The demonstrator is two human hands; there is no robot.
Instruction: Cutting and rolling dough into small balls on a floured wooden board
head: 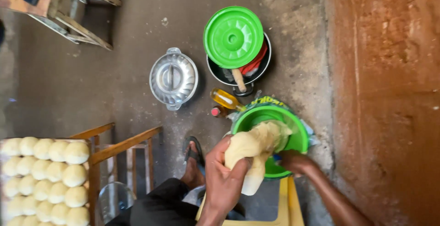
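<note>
Head camera is looking straight down at a person who is working over a green plastic bowl [298,139]. The left hand [224,175] is gripping a pale yellow lump of dough [254,146], with the fingers wrapped around its lower part and the thumb pressing on its side. The dough is hanging partly over the near rim of the bowl, and its upper end is lying inside the bowl. The right hand [291,160] is staying low at the near edge of the bowl, partly hidden behind the dough, so I cannot tell if its fingers are closed or loose. The bowl is standing on a yellow stool [286,203].

Just behind the bowl, a small bottle of yellow oil [224,99] is lying tilted on the concrete floor [114,84]. Farther away, a green round lid [233,37] is covering a dark pot [220,72], and a wooden handle [239,80] is sticking out from under it. Beside it, an aluminium pot lid [173,78] is resting on the floor. At the left, many round dough balls [46,180] are sitting in rows on a tray, next to a wooden frame [123,146]. The person's foot in a sandal [194,162] is showing near the stool.
</note>
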